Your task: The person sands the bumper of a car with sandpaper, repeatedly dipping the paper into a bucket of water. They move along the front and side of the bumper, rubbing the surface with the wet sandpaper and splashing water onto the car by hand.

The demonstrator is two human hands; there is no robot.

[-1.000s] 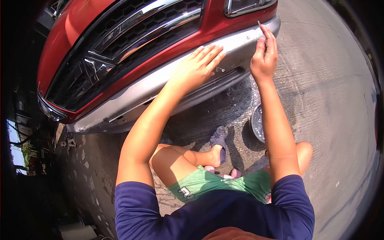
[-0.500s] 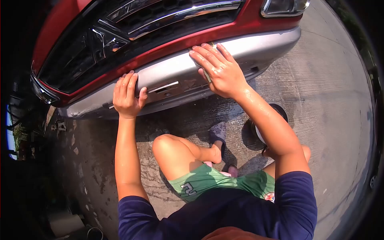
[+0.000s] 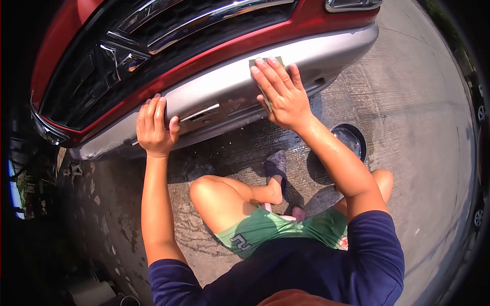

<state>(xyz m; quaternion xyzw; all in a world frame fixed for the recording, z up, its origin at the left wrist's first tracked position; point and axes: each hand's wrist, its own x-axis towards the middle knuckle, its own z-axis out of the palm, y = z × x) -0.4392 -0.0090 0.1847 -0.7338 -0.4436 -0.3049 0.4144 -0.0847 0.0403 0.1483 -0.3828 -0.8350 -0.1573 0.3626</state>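
Note:
The silver bumper [image 3: 214, 79] of a red car runs across the upper view. My right hand [image 3: 286, 99] lies over its front face, holding a flat pad [image 3: 279, 59] against it. Only the pad's dark and yellowish edges show beyond my fingers and near the thumb; most of it is covered. Water glistens on this hand and forearm. My left hand [image 3: 154, 127] rests on the bumper farther left, its fingers stretched over the top edge and its thumb apart, with nothing visible in it.
Above the bumper are the black grille [image 3: 168, 38] with chrome trim and a headlight [image 3: 352, 4]. A dark round basin [image 3: 352, 142] holding liquid stands on wet concrete [image 3: 403, 153] below my right forearm. My knees and a clog [image 3: 276, 162] are beneath the bumper.
The car shifts up and left in the view. My right hand now lies slightly lower on the bumper's face, and more of the pad shows. My left hand stays on the bumper.

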